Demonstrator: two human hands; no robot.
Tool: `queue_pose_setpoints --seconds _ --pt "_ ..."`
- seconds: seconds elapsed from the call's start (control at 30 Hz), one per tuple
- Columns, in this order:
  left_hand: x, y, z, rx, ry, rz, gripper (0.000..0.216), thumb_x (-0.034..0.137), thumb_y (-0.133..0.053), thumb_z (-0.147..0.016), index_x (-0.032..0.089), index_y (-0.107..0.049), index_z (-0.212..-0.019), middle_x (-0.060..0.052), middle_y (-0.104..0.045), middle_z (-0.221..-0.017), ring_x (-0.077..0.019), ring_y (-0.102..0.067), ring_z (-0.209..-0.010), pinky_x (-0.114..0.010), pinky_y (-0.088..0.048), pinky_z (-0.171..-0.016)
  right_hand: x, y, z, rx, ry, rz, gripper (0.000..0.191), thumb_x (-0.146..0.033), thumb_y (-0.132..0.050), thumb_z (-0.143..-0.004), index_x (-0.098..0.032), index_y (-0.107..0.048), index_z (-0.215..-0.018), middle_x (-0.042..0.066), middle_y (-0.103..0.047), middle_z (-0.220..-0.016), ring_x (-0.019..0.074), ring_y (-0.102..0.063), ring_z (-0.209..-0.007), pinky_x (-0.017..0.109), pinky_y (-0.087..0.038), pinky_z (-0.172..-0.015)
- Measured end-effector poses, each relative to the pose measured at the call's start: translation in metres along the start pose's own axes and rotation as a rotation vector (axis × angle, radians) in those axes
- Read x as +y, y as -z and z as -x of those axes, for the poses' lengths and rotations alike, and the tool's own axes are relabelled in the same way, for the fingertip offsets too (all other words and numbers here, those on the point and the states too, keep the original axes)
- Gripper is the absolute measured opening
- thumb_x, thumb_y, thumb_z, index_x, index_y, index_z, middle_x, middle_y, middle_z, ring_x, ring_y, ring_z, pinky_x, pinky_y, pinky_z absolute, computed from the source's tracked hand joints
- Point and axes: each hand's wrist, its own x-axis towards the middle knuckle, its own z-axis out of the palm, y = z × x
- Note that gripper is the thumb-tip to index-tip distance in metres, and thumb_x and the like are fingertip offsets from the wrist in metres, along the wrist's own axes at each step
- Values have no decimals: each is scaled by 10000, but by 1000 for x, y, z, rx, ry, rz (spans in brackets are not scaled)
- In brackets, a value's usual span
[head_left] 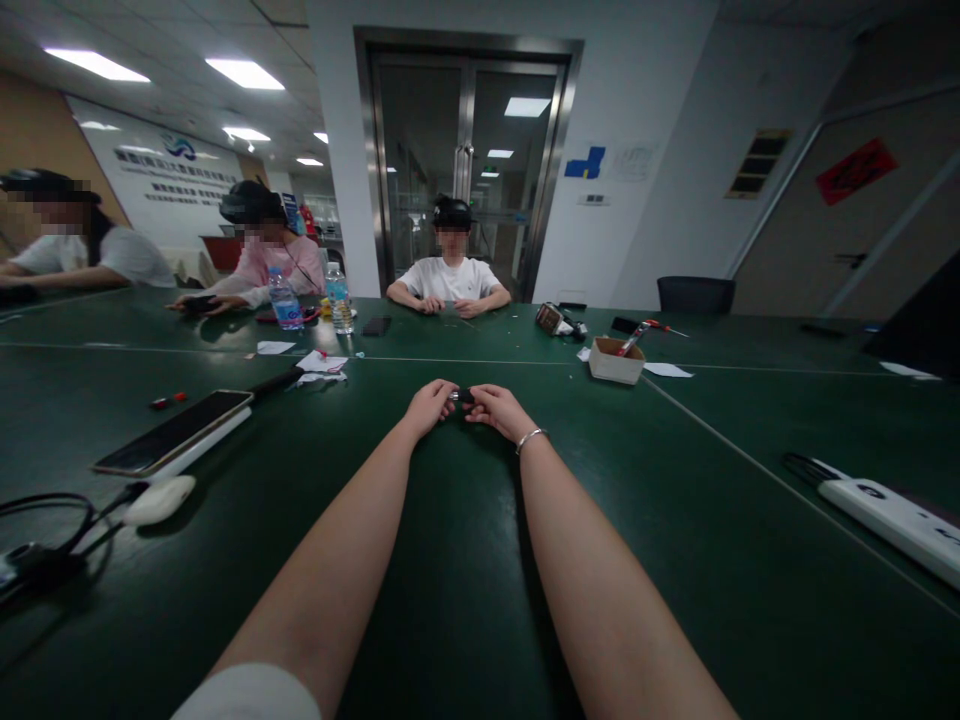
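Both arms reach forward over the dark green table (465,560). Between my fingertips is a small black object with a silvery end (466,396); it is too small to tell its kind. My left hand (433,407) pinches the silvery end from the left. On the other side, my right hand (498,408), with a bracelet on its wrist, has its thumb and fingers closed on the black part. Fingers hide some of the object, which is held at or just above the tabletop.
To the left lie a phone (176,432), a white rounded device (160,500) and cables. Bottles (340,303) and paper scraps (322,362) are farther back. A small box (616,362) stands right of my hands, a power strip (892,515) far right. Several people sit across.
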Motion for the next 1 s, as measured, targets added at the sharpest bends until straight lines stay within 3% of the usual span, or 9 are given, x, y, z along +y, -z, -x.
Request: queue_pose_setpoints --seconds 0.13,0.47,0.6,1.0 --pt "1 0 0 20 -16 -19 213 258 -528 -770 167 -587 -953 -11 -565 -746 -72 -491 -546 -172 -389 -454 0 0 0 1 3 -1 35 -141 -544 -858 -107 -549 -867 12 -608 -560 57 -547 -420 248 -583 -568" --pt "-4 1 -3 -3 5 -20 238 313 -500 -789 164 -599 -946 0 -535 -659 -72 -461 -504 -168 -364 -434 0 1 0 -9 -2 -11 49 -159 -577 -839 -115 -556 -850 17 -616 -577 63 -563 -434 241 -586 -556" --pt "-5 1 -4 14 -11 -29 241 282 -551 -755 168 -599 -961 -16 -577 -733 -79 -495 -552 -174 -383 -457 1 2 -1 -12 6 -11 67 -168 -592 -830 -117 -556 -852 12 -614 -585 55 -552 -423 245 -586 -563" --pt "-3 1 -3 -24 9 -1 211 255 -517 -781 149 -594 -947 3 -544 -657 -68 -468 -509 -166 -371 -442 0 1 0 -21 10 -14 42 -145 -574 -837 -107 -560 -849 15 -613 -574 55 -546 -421 240 -583 -560"
